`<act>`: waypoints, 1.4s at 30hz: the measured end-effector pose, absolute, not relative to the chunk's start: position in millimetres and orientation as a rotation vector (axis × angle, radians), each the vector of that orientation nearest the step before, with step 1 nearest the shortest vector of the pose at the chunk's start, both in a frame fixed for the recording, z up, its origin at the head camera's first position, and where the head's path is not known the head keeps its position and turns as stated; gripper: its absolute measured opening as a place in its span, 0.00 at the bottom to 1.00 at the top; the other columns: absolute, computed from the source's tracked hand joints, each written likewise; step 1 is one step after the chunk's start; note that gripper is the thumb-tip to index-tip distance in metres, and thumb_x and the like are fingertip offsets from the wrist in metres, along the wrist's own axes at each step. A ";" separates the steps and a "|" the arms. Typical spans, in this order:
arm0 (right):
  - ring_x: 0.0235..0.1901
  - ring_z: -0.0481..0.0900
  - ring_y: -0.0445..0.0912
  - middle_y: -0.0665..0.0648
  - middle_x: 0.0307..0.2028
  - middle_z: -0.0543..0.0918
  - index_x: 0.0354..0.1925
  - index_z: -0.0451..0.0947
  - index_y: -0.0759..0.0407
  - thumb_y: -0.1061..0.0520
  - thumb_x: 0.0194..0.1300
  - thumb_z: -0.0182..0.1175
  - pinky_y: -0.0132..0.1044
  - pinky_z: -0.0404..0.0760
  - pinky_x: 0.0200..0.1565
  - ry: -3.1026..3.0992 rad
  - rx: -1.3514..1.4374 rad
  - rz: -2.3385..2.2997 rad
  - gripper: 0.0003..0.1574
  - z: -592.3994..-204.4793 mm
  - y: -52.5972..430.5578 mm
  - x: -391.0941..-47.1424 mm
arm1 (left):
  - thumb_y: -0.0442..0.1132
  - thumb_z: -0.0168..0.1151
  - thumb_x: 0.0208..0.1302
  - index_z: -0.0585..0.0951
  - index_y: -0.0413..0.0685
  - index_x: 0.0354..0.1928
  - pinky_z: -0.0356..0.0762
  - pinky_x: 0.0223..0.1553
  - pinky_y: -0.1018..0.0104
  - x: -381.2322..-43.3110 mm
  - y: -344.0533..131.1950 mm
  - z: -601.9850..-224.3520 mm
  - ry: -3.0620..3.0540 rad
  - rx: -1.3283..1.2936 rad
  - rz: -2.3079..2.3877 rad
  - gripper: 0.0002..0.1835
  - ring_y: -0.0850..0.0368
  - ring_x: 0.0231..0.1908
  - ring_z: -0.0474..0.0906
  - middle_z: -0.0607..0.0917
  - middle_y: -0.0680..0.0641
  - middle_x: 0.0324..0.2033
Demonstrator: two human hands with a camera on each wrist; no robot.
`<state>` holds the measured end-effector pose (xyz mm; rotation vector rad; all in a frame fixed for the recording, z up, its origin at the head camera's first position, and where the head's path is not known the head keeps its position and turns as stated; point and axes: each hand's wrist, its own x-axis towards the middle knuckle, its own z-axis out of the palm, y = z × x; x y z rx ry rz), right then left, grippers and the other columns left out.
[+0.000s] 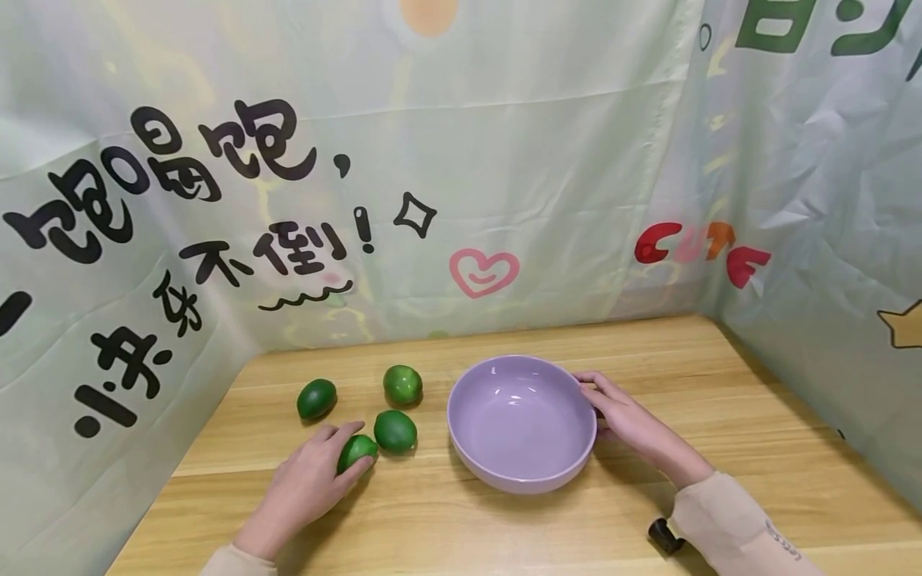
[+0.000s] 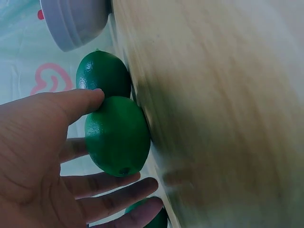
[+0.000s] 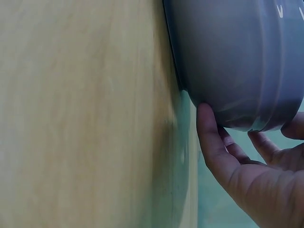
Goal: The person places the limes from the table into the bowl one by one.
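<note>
My left hand [image 1: 313, 472] is around a green lime [image 1: 358, 453] on the table, its thumb and index finger on either side of it. In the left wrist view the thumb tip lies on that lime [image 2: 118, 137], while the other fingers stretch out behind and below it. Right beside it is a second lime [image 1: 395, 432], with further limes behind, one at the back [image 1: 402, 385] and one at the left [image 1: 317, 398]. My right hand [image 1: 623, 416] holds the right side of a purple bowl [image 1: 522, 480], fingers bent against its outer wall and rim. The bowl's inside shows no contents.
Under everything is a wooden table [image 1: 720, 400]. Printed cloth [image 1: 562, 200] hangs behind it and along both sides. A small black object [image 1: 665, 537] is at the right sleeve [image 1: 735, 520].
</note>
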<state>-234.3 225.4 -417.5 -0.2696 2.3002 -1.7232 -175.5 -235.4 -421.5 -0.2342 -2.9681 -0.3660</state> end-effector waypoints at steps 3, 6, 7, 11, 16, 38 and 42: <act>0.66 0.78 0.64 0.77 0.76 0.63 0.79 0.56 0.65 0.47 0.90 0.39 0.53 0.87 0.55 2.297 -0.270 -1.723 0.33 -417.9 225.9 -234.5 | 0.56 0.71 0.72 0.81 0.55 0.68 0.78 0.32 0.56 -176.6 -234.5 -420.9 -2.978 -0.253 -0.376 0.28 0.54 0.37 0.82 0.86 0.44 0.51; 0.66 0.78 0.64 0.77 0.76 0.63 0.79 0.56 0.66 0.47 0.90 0.39 0.54 0.87 0.55 2.293 -0.273 -1.725 0.33 -418.4 226.2 -234.6 | 0.55 0.71 0.72 0.82 0.54 0.67 0.73 0.30 0.61 -177.5 -233.7 -420.3 -2.985 -0.269 -0.398 0.27 0.58 0.34 0.77 0.86 0.45 0.48; 0.66 0.78 0.64 0.77 0.76 0.63 0.79 0.56 0.65 0.47 0.90 0.39 0.54 0.87 0.56 2.293 -0.277 -1.724 0.33 -418.5 226.3 -234.7 | 0.55 0.71 0.72 0.82 0.53 0.67 0.73 0.30 0.62 -177.6 -233.5 -420.2 -2.987 -0.270 -0.405 0.26 0.58 0.33 0.76 0.86 0.46 0.47; 0.67 0.78 0.65 0.77 0.77 0.62 0.80 0.55 0.65 0.47 0.90 0.38 0.55 0.87 0.57 2.291 -0.288 -1.723 0.33 -418.9 226.6 -235.1 | 0.53 0.72 0.71 0.82 0.51 0.66 0.72 0.30 0.63 -178.4 -233.1 -420.0 -2.979 -0.284 -0.434 0.26 0.60 0.33 0.75 0.86 0.46 0.45; 0.66 0.78 0.64 0.77 0.76 0.62 0.80 0.55 0.65 0.47 0.90 0.38 0.55 0.86 0.57 2.288 -0.291 -1.720 0.33 -418.4 226.7 -234.8 | 0.49 0.74 0.70 0.83 0.47 0.63 0.71 0.30 0.66 -179.1 -233.5 -420.4 -2.955 -0.306 -0.486 0.25 0.61 0.32 0.73 0.85 0.47 0.42; 0.70 0.73 0.65 0.75 0.77 0.62 0.80 0.55 0.64 0.46 0.90 0.39 0.57 0.82 0.65 2.273 -0.260 -1.698 0.34 -418.1 229.6 -236.6 | 0.48 0.78 0.66 0.85 0.43 0.58 0.76 0.33 0.65 -181.4 -240.2 -406.5 -2.891 -0.347 -0.547 0.24 0.58 0.36 0.78 0.87 0.44 0.44; 0.69 0.74 0.64 0.75 0.76 0.62 0.80 0.55 0.64 0.46 0.90 0.39 0.56 0.83 0.64 2.270 -0.259 -1.705 0.34 -417.2 228.8 -236.7 | 0.45 0.77 0.67 0.85 0.43 0.58 0.75 0.33 0.65 -184.1 -237.2 -397.4 -2.859 -0.380 -0.539 0.23 0.57 0.35 0.77 0.87 0.43 0.44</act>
